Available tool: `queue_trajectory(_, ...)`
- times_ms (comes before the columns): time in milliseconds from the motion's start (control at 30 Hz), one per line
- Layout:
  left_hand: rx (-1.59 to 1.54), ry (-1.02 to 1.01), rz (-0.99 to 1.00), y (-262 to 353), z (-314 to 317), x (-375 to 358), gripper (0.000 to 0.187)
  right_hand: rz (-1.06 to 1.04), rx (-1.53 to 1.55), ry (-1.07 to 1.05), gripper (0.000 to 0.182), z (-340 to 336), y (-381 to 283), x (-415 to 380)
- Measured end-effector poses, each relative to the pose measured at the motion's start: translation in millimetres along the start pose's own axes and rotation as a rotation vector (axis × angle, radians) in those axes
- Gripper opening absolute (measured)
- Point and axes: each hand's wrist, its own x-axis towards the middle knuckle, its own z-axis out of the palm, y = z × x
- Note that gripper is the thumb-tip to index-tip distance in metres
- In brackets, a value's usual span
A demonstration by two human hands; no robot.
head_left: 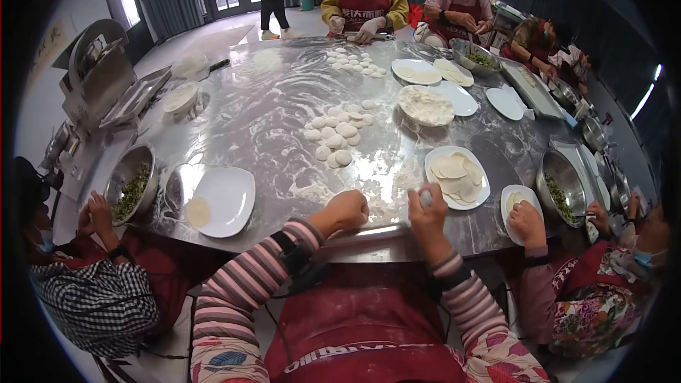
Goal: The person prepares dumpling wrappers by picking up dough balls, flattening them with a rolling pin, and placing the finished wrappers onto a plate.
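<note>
My left hand (347, 209) is closed in a fist near the front edge of the steel table (262, 135), its fingers hiding whatever is inside. To its right, my right hand (428, 209) is closed, and the rounded, pale grey end of an object (425, 198) shows between thumb and fingers; its kind I cannot tell. Beyond my hands, a heap of floured dough discs (340, 131) lies on the table. Just right of my right hand stands a white plate (430, 163) of rolled dough wrappers (457, 176).
On the left are a white plate (230, 198) with one wrapper (198, 212) and a steel bowl (146, 152) of chopped greens. A bowl of flour (425, 105) stands beyond the wrapper plate. Co-workers sit at both sides and across; one's hand (526, 223) is over a plate at right.
</note>
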Motion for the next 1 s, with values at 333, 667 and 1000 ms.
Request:
queue_trajectory(333,0.04,-0.015,0.049,12.3,3.8,3.0,0.014,0.054,-0.072,0.02,0.019,-1.4,-10.8,5.8)
queue_trajectory(667,0.09,0.028,0.116,12.2,5.2,0.3,0.014,0.085,-0.046,-0.005,0.02,8.8,-11.8,16.2)
queue_trajectory(1000,-0.052,-0.019,0.106,9.7,4.0,-12.9,0.015,-0.132,-0.211,0.004,0.019,-12.1,-12.9,-8.0)
